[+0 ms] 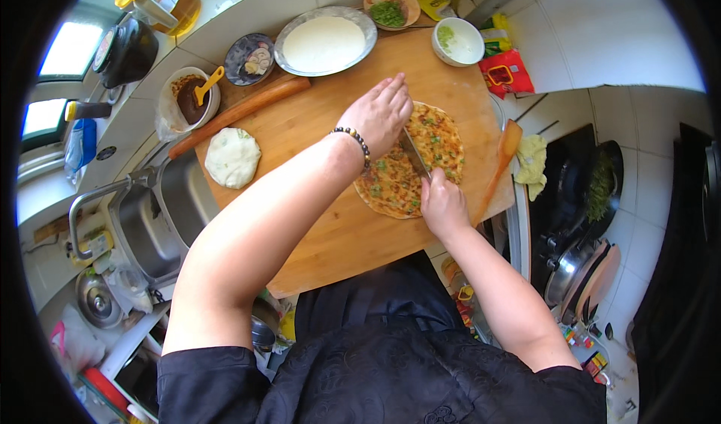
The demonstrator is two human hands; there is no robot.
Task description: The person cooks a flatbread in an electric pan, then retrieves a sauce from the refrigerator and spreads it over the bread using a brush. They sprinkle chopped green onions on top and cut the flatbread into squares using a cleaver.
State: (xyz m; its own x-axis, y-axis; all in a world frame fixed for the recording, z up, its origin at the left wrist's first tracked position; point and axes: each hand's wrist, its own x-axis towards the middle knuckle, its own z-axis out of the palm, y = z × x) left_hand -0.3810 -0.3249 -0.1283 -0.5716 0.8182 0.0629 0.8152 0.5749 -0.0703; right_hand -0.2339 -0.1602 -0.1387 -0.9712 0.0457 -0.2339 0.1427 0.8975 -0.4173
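Observation:
A round browned flatbread with green onion bits (442, 136) lies on the wooden board (315, 244). My right hand (445, 201) is closed round the handle of a knife (415, 156), whose blade crosses the bread. Over the bread's upper left part is my left hand (380, 111), fingers extended close together and pointing away from me, its palm hidden; it is at the far end of the blade, and whether it presses on the blade cannot be told. A bead bracelet circles the left wrist. Left of my forearm sits a pale round of dough (232, 157).
A rolling pin (242, 114) lies along the board's far left edge. Beyond stand a bowl of brown sauce (211, 108), a small plate (231, 58), a wide dish of flour (369, 35) and a white bowl (476, 49). A wooden spatula (504, 148) rests at the right, near the stove. A sink (183, 193) is left.

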